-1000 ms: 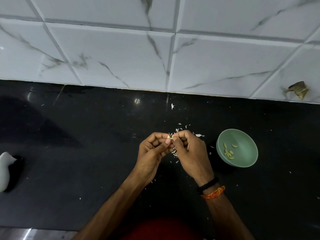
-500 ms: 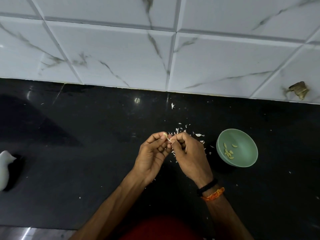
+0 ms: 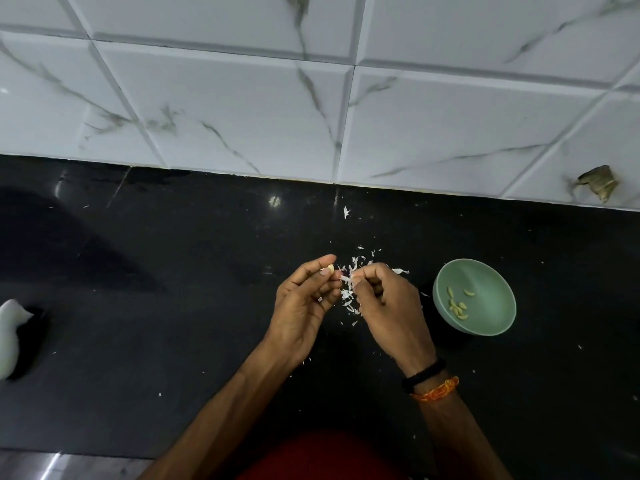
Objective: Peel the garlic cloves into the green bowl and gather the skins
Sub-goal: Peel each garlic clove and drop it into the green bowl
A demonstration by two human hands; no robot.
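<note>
Left hand (image 3: 304,299) fingers pinch garlic clove (image 3: 330,269); right hand (image 3: 388,306) fingers pinch skin strip (image 3: 345,278). Skins (image 3: 349,299) scattered mid-worktop (image 3: 173,323). Green bowl (image 3: 485,327) right, holds peeled cloves (image 3: 458,304).

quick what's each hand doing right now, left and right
Left hand: closed, pinching a garlic clove between thumb and forefinger.
Right hand: closed, pinching a strip of garlic skin at its fingertips.

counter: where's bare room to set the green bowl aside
Bare black counter lies between the white object and the left hand. Crowded: skins scatter between both hands, and the green bowl sits beside the right hand.
</note>
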